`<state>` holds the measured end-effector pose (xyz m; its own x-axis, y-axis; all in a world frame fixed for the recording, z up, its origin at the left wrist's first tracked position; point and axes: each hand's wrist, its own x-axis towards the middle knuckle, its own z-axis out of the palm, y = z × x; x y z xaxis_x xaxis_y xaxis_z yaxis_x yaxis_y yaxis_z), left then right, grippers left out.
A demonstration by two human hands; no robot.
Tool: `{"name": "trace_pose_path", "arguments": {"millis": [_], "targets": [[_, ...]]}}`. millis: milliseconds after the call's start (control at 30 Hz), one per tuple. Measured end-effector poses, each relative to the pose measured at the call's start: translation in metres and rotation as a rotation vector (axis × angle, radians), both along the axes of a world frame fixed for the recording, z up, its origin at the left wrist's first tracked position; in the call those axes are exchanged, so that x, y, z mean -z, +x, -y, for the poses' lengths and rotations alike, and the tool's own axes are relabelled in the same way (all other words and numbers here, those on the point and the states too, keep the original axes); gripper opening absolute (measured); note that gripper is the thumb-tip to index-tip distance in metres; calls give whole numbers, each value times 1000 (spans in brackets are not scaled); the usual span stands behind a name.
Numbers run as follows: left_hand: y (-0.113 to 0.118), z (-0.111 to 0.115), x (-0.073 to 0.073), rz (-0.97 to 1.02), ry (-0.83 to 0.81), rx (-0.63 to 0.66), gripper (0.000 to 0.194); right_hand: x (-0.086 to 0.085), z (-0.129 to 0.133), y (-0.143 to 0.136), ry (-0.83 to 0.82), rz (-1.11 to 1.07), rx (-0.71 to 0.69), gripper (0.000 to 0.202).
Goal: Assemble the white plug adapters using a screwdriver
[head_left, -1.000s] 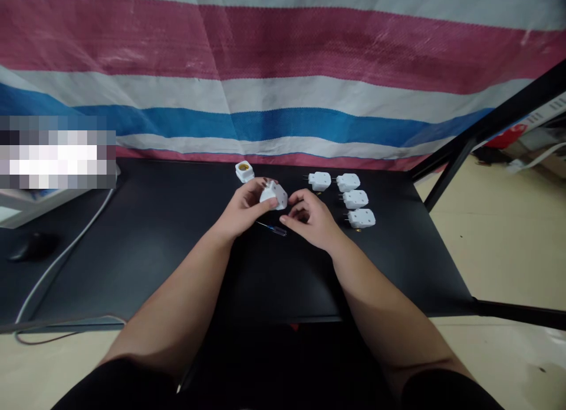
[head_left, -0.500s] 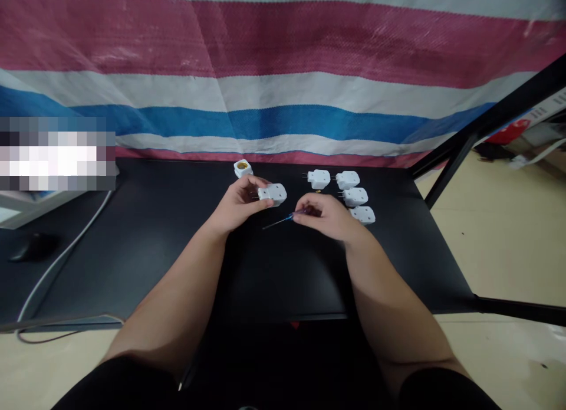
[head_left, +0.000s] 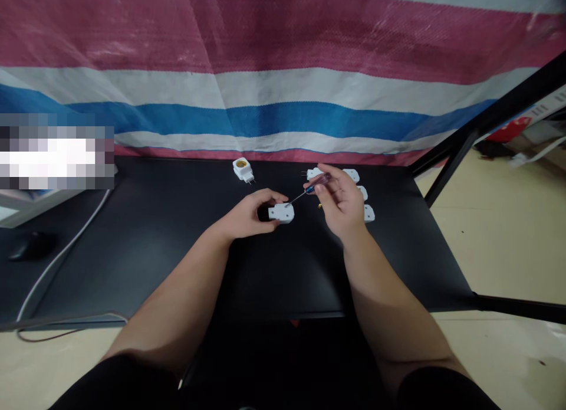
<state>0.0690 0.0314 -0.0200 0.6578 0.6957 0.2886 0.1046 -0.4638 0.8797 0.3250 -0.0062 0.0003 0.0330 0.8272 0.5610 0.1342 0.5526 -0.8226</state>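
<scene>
My left hand (head_left: 252,215) grips a white plug adapter (head_left: 283,213) between thumb and fingers, low over the black table, its face with small holes turned up. In my right hand (head_left: 342,200) is a screwdriver (head_left: 316,184) with a purple and blue handle, held tilted. Its tip meets the upper face of the adapter at one of the holes. Behind my left hand, a white plug adapter with a round brass-coloured socket (head_left: 242,168) lies on the table, pins toward the right. Several more white adapters (head_left: 369,213) are partly hidden behind my right hand.
The black table (head_left: 145,239) ends at a striped red, white and blue sheet (head_left: 265,121). A small brass-coloured piece (head_left: 319,205) lies beside my right hand. At left are a black mouse (head_left: 33,246) and a grey cable (head_left: 66,251). Black frame bars (head_left: 451,162) stand at right.
My left hand has brought the adapter slightly right and toward me. My right hand has raised and turned the screwdriver, so its tip now meets the adapter.
</scene>
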Motion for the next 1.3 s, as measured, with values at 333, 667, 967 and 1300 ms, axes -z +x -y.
{"name": "trace_pose_path", "arguments": {"millis": [333,667,967,1300], "targets": [[12,5,-1,-62,126,6,47,-6,9,-1,77,196,25,37],[18,8,2,-55,122,-7,45,0,16,-15,110,173,16,27],[19,9,-1,-72,98,-3,47,1,17,-18,96,46,33,21],[20,11,-1,-80,69,68,49,-2,17,-22,247,170,294,26]]}}
